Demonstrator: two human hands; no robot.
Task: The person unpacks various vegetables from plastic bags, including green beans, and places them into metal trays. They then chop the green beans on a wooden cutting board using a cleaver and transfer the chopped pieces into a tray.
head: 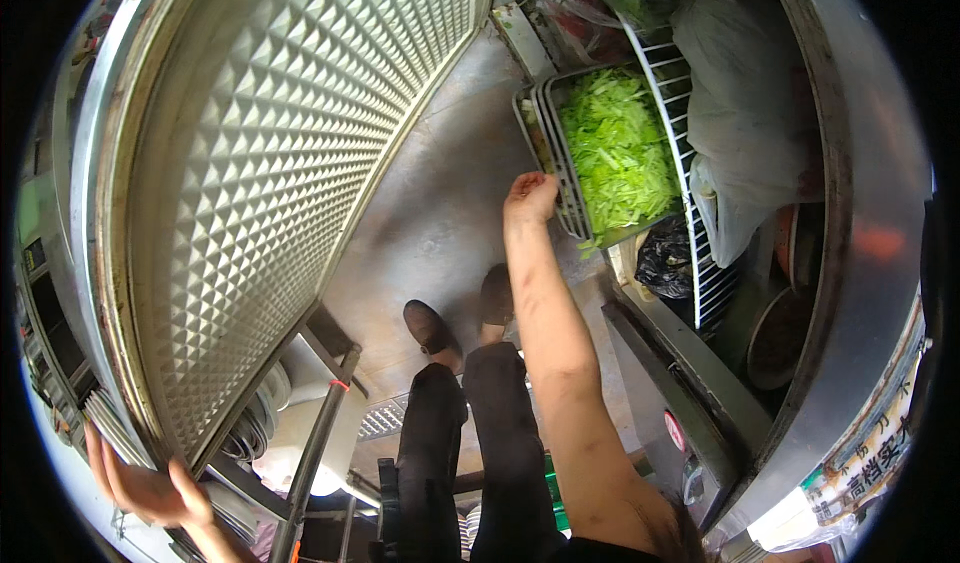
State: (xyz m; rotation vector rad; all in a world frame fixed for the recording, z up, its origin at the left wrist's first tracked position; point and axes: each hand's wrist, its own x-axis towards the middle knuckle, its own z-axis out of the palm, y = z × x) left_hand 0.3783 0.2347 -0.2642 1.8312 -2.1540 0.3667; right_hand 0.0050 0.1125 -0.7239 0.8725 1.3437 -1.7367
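Observation:
My right hand has its fingers curled at the near left edge of a stack of metal trays. The fingertips are partly hidden, so its hold on the rim cannot be told. Shredded pale-green vegetable fills the top tray, with a few shreds hanging over its near corner. At the lower left, my left hand is beside the edge of an open refrigerator door with a studded inner panel. Its fingers are spread, and whether they touch the door edge is unclear.
A white wire shelf inside the cabinet bears a translucent plastic bag. Below it lie a black plastic bag and a round pan. Stacked plates stand on a metal rack at lower left. My feet are on the floor.

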